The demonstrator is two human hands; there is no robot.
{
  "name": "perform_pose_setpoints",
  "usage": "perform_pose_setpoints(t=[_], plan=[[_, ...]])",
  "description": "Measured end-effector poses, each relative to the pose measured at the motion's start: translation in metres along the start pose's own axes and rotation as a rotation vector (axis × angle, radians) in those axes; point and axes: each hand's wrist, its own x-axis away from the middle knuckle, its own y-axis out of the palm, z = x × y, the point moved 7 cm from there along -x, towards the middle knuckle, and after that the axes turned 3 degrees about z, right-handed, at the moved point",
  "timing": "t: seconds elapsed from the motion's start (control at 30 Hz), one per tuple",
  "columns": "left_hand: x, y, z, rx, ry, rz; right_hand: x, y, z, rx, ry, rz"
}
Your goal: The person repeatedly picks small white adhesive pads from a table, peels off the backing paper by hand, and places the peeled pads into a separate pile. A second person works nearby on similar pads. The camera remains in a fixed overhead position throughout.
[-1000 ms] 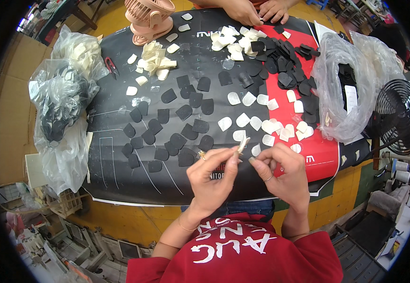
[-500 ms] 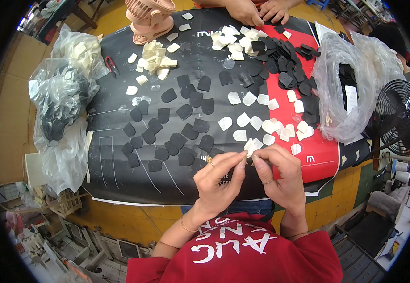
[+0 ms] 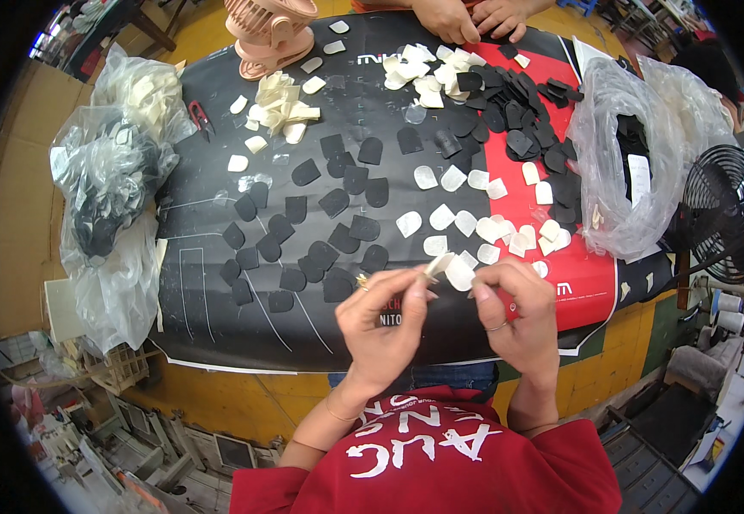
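My left hand (image 3: 382,321) pinches a cream rounded fabric piece (image 3: 438,264), seen nearly edge-on, between thumb and forefinger. Whether it is one piece or a few stacked, I cannot tell. My right hand (image 3: 517,310) has thumb and forefinger closed at the right edge of another cream piece (image 3: 459,273), which faces up between the hands. Beyond them, several white rounded pieces (image 3: 441,217) lie spread over the black and red mat (image 3: 209,295). Left of these are scattered black rounded pieces (image 3: 334,203) of similar shape.
Clear bags of pieces (image 3: 107,193) lie at the left, beside red thread snips (image 3: 202,120). A pink fan (image 3: 271,34) stands at the far left. Another person's hands (image 3: 466,19) rest at the far edge, near a black pile (image 3: 513,107). A plastic bag (image 3: 599,154) and black fan (image 3: 719,214) are right.
My hands have moved apart, the left one shifting left. The cream pieces that were together between my fingertips are now separated, one of them at each hand.
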Motion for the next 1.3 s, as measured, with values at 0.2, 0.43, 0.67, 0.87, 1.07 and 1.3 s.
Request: perform_pose_setpoints(t=[0.2,0.43,0.67,0.87,1.07,1.3], plan=[[-0.007,-0.007,0.009,-0.134,0.143,0.002,-0.002,-0.01,0.009,0.105,0.09,0.066],[0.007,0.014,0.02,-0.182,0.268,-0.045,0.0,0.006,-0.011,-0.055,0.019,-0.034],[0.006,0.012,0.019,-0.181,0.269,-0.05,-0.001,0.006,-0.014,-0.022,-0.005,-0.046],[0.008,0.014,0.018,-0.171,0.266,-0.056,-0.001,0.004,-0.015,-0.027,-0.03,0.03],[0.007,0.014,0.019,-0.166,0.269,-0.054,0.0,0.005,-0.013,-0.001,0.012,-0.052],[0.007,0.015,0.021,-0.192,0.296,-0.053,-0.001,0.006,-0.014,-0.004,-0.053,0.021]])
